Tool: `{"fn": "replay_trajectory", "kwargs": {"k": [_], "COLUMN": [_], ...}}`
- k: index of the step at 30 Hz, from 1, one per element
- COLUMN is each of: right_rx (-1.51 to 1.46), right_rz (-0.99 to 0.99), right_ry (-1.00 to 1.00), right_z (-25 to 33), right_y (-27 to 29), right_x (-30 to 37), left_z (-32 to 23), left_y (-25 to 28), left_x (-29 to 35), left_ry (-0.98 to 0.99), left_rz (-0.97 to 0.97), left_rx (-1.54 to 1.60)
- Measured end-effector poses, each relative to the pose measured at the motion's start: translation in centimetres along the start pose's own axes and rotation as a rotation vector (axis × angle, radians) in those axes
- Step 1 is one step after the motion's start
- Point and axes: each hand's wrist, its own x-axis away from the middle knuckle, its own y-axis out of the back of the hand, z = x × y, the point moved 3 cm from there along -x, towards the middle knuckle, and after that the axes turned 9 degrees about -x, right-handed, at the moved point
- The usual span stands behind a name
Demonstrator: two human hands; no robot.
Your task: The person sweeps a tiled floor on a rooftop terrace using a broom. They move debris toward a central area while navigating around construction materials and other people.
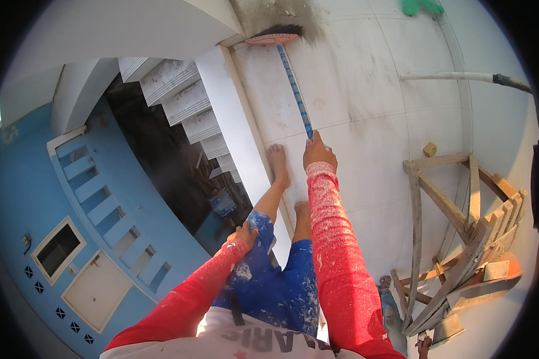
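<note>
My right hand [320,151] is closed round the end of a blue-striped handle of a broom [294,90]. The broom reaches away from me, and its pink head with dark bristles [272,38] rests on the floor by the far wall corner. Grey dust or debris [275,13] lies just beyond the bristles. My left hand [242,236] rests on my left knee, over the blue shorts, its fingers bent round the leg. No object shows in it. Both red sleeves are spotted with white.
White tiles [353,143] cover the floor. On the left, past a low white ledge [236,102], the drop opens beside white stairs [185,99]. A wooden frame with stacked planks [461,239] stands at right; a white pole [449,76] lies beyond it. A person's hand [424,346] shows lower right.
</note>
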Motion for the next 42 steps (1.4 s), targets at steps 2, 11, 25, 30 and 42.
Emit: {"fn": "replay_trajectory", "kwargs": {"k": [2, 11, 25, 30, 42], "right_rx": [-0.069, 0.096, 0.347, 0.511, 1.197], "right_rz": [0.033, 0.012, 0.105, 0.197, 0.231], "right_ry": [-0.061, -0.034, 0.179, 0.399, 0.903], "right_z": [2.2, -4.3, 2.0, 6.7, 31.7], "right_y": [2.3, 13.1, 20.6, 26.1, 26.7], "right_x": [-0.6, 18.8, 6.3, -3.0, -22.7], "left_z": [1.9, 13.2, 11.4, 9.6, 3.6], "left_y": [1.0, 2.1, 5.7, 8.8, 15.2], "left_x": [-0.1, -2.6, 2.8, 4.8, 5.9], "left_ry": [-0.069, -0.054, 0.003, 0.076, 0.086], "left_rz": [0.008, -0.175, -0.179, -0.144, -0.087], "left_rx": [0.130, 0.800, 0.900, 0.889, 0.824]}}
